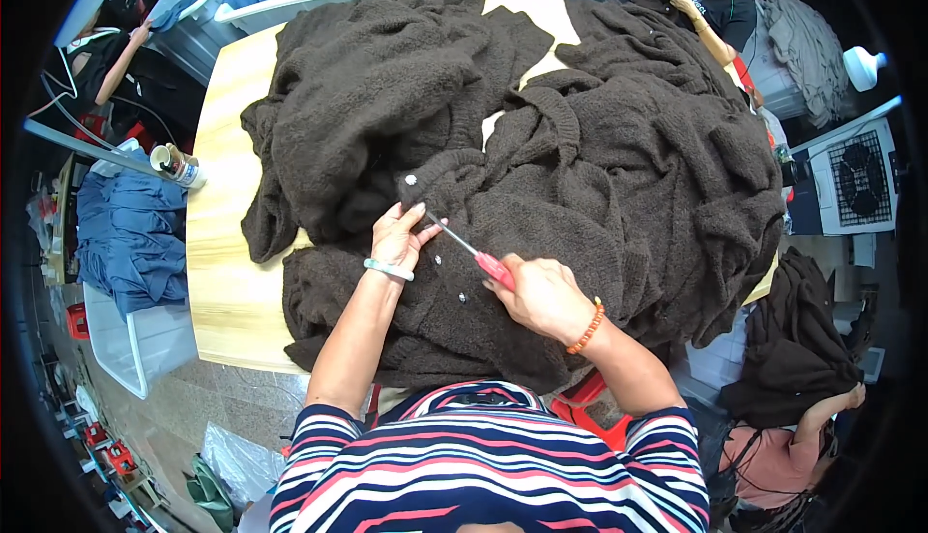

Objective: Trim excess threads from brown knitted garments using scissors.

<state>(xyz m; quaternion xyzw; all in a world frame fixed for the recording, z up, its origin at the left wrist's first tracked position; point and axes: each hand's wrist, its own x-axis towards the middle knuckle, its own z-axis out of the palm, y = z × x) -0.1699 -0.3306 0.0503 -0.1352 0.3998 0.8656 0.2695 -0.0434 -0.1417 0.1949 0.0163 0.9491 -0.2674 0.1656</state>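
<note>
A dark brown knit cardigan lies in front of me, with shiny white buttons along its front edge. My right hand is wrapped round the red handle of a tool with a thin metal shaft, like a screwdriver or an awl. Its shaft slants up and left to the cardigan's edge, where my left hand pinches the knit between thumb and fingers. Just above the left fingertips sits another shiny button. The exact tip of the tool is hidden by the left fingers and fabric.
More dark brown knitwear heaps over the wooden table. A white container stands at the left edge. Blue garments fill a bin beside it. Other people work at the upper left, the upper right and the lower right.
</note>
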